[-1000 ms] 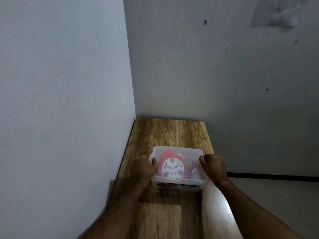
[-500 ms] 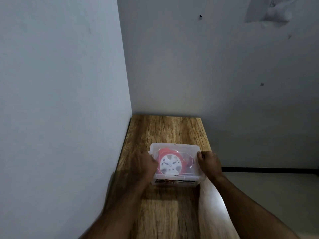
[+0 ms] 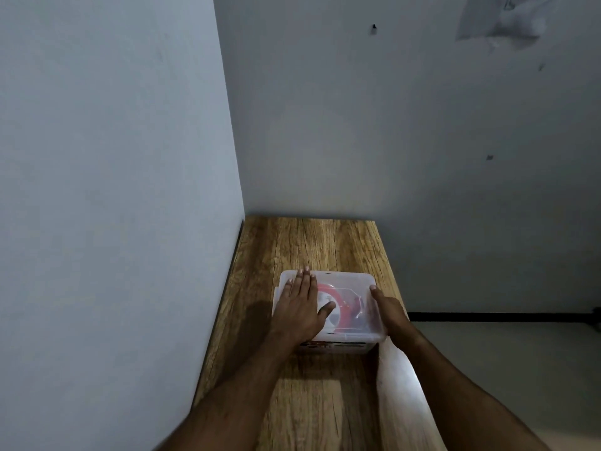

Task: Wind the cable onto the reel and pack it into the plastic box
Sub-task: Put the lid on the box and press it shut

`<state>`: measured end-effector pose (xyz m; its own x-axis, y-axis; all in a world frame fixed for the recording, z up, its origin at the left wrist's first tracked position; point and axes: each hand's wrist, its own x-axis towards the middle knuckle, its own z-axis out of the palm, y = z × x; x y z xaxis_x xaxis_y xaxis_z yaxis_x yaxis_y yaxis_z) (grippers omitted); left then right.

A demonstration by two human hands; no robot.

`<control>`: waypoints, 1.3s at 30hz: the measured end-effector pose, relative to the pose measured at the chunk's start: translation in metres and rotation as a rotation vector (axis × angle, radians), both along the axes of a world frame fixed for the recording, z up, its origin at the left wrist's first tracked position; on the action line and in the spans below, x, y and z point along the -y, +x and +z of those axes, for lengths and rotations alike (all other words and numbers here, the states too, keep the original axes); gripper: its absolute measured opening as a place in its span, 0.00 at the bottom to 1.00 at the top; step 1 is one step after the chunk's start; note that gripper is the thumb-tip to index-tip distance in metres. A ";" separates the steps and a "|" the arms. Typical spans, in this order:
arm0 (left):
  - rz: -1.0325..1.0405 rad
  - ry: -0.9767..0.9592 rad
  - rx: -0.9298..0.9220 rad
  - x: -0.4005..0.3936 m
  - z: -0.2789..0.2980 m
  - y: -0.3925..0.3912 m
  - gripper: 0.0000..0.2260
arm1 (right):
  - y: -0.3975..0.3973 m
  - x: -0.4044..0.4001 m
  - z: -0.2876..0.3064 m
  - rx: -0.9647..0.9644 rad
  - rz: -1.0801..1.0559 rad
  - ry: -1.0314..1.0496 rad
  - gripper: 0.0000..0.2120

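Wooden tabletop in a bare corner carries the lidded plastic box with the red cable reel inside; left hand flat on top, right hand gripping its side, so pressing evenly should seat the lid.

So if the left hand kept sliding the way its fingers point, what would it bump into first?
Probably nothing soon. The left hand lies flat on the plastic box lid, fingers pointing toward the far wall. Past the lid's edge the wooden table looks bare, so the wall likely comes first.
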<state>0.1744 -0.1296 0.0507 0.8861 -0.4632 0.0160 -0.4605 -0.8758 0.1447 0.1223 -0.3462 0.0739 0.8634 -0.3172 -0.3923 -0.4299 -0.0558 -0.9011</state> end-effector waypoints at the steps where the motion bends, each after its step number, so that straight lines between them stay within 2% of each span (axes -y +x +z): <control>1: -0.001 -0.003 0.001 0.000 -0.001 0.000 0.49 | 0.001 -0.001 0.000 -0.016 0.005 0.028 0.15; 4: 0.009 -0.008 0.010 -0.001 -0.002 -0.001 0.50 | 0.002 0.003 -0.006 -0.048 0.034 0.097 0.17; 7: 0.012 -0.029 0.000 0.000 -0.001 -0.001 0.50 | -0.003 0.009 -0.003 -0.008 -0.078 0.121 0.15; 11: 0.007 -0.027 0.006 -0.001 -0.003 -0.001 0.49 | 0.006 0.016 0.003 -0.004 -0.108 -0.178 0.18; 15: 0.014 -0.032 -0.002 0.000 -0.005 0.000 0.50 | 0.017 0.003 0.015 -0.073 -0.069 -0.488 0.13; 17: 0.015 -0.035 -0.007 0.000 -0.005 0.000 0.49 | 0.018 -0.003 0.018 -0.079 -0.075 -0.633 0.15; 20: 0.016 -0.034 0.000 0.001 -0.006 0.000 0.51 | 0.018 -0.002 0.020 -0.075 -0.080 -0.700 0.17; 23: 0.017 -0.041 0.005 0.001 -0.007 0.001 0.52 | 0.018 -0.005 0.022 -0.069 -0.088 -0.761 0.15; 25: 0.019 -0.047 0.003 0.001 -0.008 0.001 0.52 | 0.018 -0.014 0.020 -0.055 -0.069 -0.910 0.08; 27: 0.018 -0.045 0.007 0.000 -0.007 0.001 0.52 | 0.016 -0.022 0.014 -0.045 -0.051 -1.045 0.07; 30: 0.013 -0.040 0.007 0.001 -0.005 0.000 0.49 | 0.009 -0.027 0.005 0.010 0.003 -1.068 0.10; 32: 0.013 -0.029 0.011 0.001 -0.005 0.000 0.45 | 0.008 -0.030 -0.005 0.078 0.078 -1.213 0.19; 34: 0.008 -0.022 0.017 0.000 -0.003 -0.001 0.43 | 0.009 -0.039 -0.012 0.201 0.220 -1.312 0.26; 36: 0.000 -0.027 0.031 0.000 0.000 -0.002 0.43 | 0.010 -0.048 -0.022 0.282 0.425 -1.324 0.29; 39: -0.008 -0.031 0.038 0.001 -0.004 -0.002 0.41 | 0.011 -0.049 -0.029 0.224 0.536 -1.294 0.38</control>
